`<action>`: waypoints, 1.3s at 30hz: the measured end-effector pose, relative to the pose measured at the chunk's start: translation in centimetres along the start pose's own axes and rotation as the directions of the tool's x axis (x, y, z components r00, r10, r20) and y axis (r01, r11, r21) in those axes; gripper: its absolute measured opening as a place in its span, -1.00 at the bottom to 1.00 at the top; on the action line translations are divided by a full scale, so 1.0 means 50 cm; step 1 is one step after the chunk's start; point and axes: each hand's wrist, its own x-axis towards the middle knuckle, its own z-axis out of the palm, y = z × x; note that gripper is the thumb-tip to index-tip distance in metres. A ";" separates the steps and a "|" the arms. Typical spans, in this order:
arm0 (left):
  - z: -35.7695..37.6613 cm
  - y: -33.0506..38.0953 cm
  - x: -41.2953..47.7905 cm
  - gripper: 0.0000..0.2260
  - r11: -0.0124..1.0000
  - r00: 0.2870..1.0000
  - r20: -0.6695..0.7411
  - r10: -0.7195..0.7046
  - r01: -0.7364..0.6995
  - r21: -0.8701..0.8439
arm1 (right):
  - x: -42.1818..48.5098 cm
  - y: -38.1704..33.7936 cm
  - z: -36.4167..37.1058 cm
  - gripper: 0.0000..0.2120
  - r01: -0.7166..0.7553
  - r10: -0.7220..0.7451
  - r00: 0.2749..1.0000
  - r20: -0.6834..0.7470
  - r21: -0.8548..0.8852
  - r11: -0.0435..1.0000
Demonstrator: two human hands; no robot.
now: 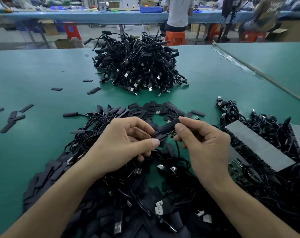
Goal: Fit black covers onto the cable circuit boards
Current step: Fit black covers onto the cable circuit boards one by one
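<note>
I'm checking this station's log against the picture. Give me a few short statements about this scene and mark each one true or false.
1. The right hand pinches a black cover. True.
2. The left hand lies flat on the table. False: it is raised and pinches the black cover's lower end.
3. A big pile of cables sits at the table's far side. True.
4. The circuit board is fully hidden. False: a green part shows beside the black cover.
5. Loose covers lie on the table's left. True.
</note>
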 end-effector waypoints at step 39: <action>0.025 0.010 -0.010 -0.80 0.970 0.968 0.070 0.241 -0.242 0.007 | 0.001 0.008 -0.002 -0.94 -0.038 -0.035 0.888 0.458 0.148 0.988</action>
